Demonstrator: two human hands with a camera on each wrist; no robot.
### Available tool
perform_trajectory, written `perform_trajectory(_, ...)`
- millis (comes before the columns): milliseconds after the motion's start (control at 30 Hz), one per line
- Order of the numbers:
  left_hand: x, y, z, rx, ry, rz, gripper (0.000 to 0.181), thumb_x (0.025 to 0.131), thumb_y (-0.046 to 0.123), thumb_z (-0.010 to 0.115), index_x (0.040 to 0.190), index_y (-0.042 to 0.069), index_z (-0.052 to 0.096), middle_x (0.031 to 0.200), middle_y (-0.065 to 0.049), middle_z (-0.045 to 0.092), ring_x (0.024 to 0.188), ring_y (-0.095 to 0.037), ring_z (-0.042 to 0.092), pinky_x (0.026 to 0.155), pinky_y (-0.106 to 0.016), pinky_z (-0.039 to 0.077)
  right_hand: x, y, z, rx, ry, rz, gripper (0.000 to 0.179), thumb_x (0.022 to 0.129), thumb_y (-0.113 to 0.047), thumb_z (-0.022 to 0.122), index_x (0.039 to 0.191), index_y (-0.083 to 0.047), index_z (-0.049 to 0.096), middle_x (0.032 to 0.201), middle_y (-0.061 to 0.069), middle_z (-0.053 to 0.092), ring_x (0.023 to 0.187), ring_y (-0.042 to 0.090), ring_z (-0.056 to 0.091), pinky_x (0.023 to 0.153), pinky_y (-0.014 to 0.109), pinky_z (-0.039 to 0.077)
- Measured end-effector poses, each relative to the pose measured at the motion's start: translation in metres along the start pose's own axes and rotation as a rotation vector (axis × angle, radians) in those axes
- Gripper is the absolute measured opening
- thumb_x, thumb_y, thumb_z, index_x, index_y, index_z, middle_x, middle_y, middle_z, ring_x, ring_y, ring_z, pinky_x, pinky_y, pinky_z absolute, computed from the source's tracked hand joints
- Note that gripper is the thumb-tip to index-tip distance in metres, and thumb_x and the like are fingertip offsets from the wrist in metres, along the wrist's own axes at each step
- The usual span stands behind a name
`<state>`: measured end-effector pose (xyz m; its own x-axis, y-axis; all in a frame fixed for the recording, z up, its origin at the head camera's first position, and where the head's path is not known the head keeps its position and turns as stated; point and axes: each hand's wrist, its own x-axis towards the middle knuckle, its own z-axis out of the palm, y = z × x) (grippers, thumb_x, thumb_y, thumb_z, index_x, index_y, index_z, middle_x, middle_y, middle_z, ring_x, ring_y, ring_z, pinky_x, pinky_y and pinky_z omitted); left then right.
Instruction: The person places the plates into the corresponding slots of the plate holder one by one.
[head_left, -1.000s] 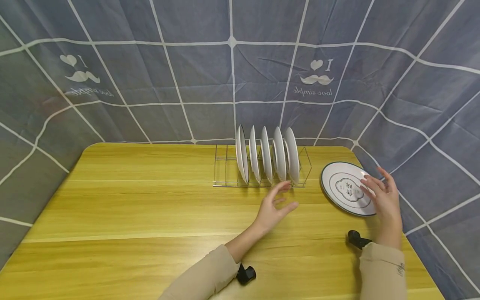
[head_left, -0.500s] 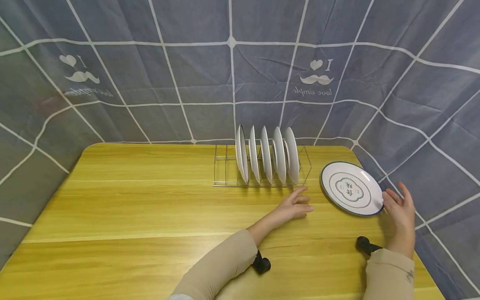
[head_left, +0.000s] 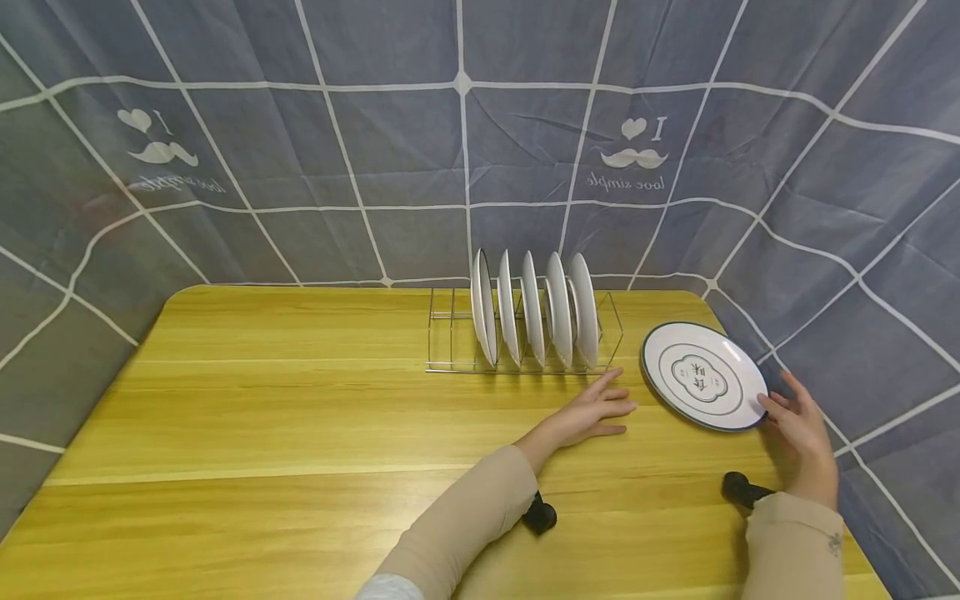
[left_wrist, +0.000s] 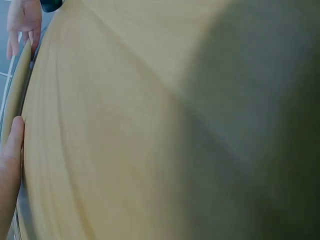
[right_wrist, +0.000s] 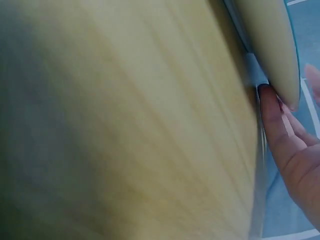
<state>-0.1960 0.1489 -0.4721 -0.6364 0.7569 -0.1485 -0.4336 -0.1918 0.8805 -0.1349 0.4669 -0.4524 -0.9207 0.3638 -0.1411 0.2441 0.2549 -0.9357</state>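
A white plate [head_left: 706, 377] with a dark rim and a printed emblem lies on the wooden table at the right. My right hand [head_left: 799, 423] is at its right rim. One fingertip overlaps the plate's top edge in the head view, while in the right wrist view a finger [right_wrist: 272, 107] reaches beneath the rim. On the plate's left side my left hand [head_left: 588, 412] lies low over the table with its fingers stretched out. Its tips point toward the plate, short of the rim in the head view. In the left wrist view a finger [left_wrist: 17, 132] shows close to the plate edge.
A wire dish rack [head_left: 452, 342] stands at the back of the table [head_left: 262, 417]. Several plates [head_left: 531, 310] stand on edge in it, just beyond my left hand. A grey curtain [head_left: 405, 142] with white lines hangs behind and along both sides.
My left hand has moved right, away from the rack front and toward the plate. My right hand has shifted from over the plate to its right rim. The plate lies where it was.
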Motion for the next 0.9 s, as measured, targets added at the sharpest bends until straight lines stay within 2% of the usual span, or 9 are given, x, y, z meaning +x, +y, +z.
perform_trajectory(67,0.001,-0.001,0.0,-0.013,0.003,0.004,0.067,0.093,0.014,0.052,0.148,0.021,0.014,0.146,-0.014,0.025,0.125,-0.027,0.041,0.096,-0.042,0.044,0.003,0.002,-0.002,-0.006,-0.038,0.008,0.076,0.09,-0.016,0.057,0.148,-0.02,0.008,0.128,0.03,0.039,0.069,-0.011,0.05,0.059,0.007,0.045)
perform_trajectory(100,0.002,-0.001,0.0,-0.022,0.006,0.007,0.066,0.093,0.014,0.052,0.148,0.021,0.014,0.146,-0.014,0.025,0.125,-0.028,0.041,0.095,-0.042,0.044,0.003,0.003,-0.002,0.012,-0.06,0.014,0.078,0.089,-0.014,0.059,0.148,-0.02,0.009,0.118,0.024,0.049,0.068,-0.008,0.051,0.059,0.009,0.047)
perform_trajectory(133,0.003,-0.001,-0.001,-0.031,0.01,0.01,0.066,0.093,0.013,0.051,0.148,0.021,0.014,0.146,-0.014,0.026,0.125,-0.028,0.041,0.095,-0.042,0.044,0.004,0.004,-0.002,0.03,-0.07,0.027,0.079,0.087,-0.013,0.061,0.148,-0.021,0.012,0.106,0.012,0.056,0.068,-0.005,0.053,0.059,0.01,0.048)
perform_trajectory(233,0.004,-0.002,0.0,-0.047,0.013,0.016,0.066,0.094,0.012,0.051,0.148,0.02,0.014,0.145,-0.015,0.026,0.125,-0.029,0.04,0.095,-0.043,0.044,0.004,0.006,-0.002,0.059,-0.089,0.059,0.077,0.084,-0.01,0.066,0.145,-0.03,0.023,0.081,-0.02,0.049,0.066,-0.002,0.055,0.058,0.012,0.049)
perform_trajectory(367,0.005,-0.003,0.001,-0.05,0.007,0.018,0.066,0.094,0.012,0.05,0.148,0.02,0.014,0.145,-0.015,0.026,0.125,-0.03,0.039,0.095,-0.043,0.044,0.001,0.006,-0.003,0.103,-0.146,0.093,0.062,0.083,-0.008,0.066,0.13,-0.042,0.042,0.083,-0.016,0.047,0.065,0.0,0.053,0.057,0.014,0.049)
perform_trajectory(500,0.006,-0.005,0.002,-0.065,0.01,0.022,0.066,0.093,0.01,0.05,0.148,0.02,0.014,0.145,-0.016,0.027,0.125,-0.031,0.039,0.095,-0.045,0.044,-0.004,0.007,-0.004,0.23,-0.27,0.119,0.046,0.084,-0.005,0.064,0.113,-0.04,0.055,0.09,-0.02,0.049,0.069,0.004,0.056,0.06,0.016,0.051)
perform_trajectory(567,0.008,-0.006,0.002,-0.077,0.011,0.025,0.065,0.093,0.009,0.05,0.147,0.02,0.015,0.145,-0.016,0.028,0.125,-0.031,0.039,0.094,-0.045,0.044,-0.006,0.007,-0.005,0.241,-0.329,0.104,0.044,0.086,-0.003,0.062,0.11,-0.04,0.057,0.094,-0.023,0.05,0.071,0.004,0.057,0.061,0.017,0.051)
perform_trajectory(733,0.01,-0.009,0.002,-0.094,0.01,0.023,0.064,0.093,0.009,0.05,0.147,0.019,0.017,0.146,-0.02,0.023,0.126,-0.032,0.038,0.094,-0.045,0.044,-0.01,0.01,-0.004,0.226,-0.431,0.046,0.045,0.088,0.0,0.056,0.114,-0.037,0.059,0.104,-0.028,0.051,0.073,0.003,0.056,0.062,0.016,0.051)
perform_trajectory(900,0.009,-0.009,0.001,-0.114,0.019,0.014,0.063,0.094,0.009,0.048,0.147,0.017,0.017,0.147,-0.025,0.013,0.127,-0.033,0.036,0.096,-0.045,0.042,-0.013,0.012,-0.001,0.151,-0.471,-0.02,0.047,0.09,-0.002,0.055,0.126,-0.032,0.052,0.12,-0.03,0.039,0.084,-0.003,0.054,0.067,0.015,0.051)
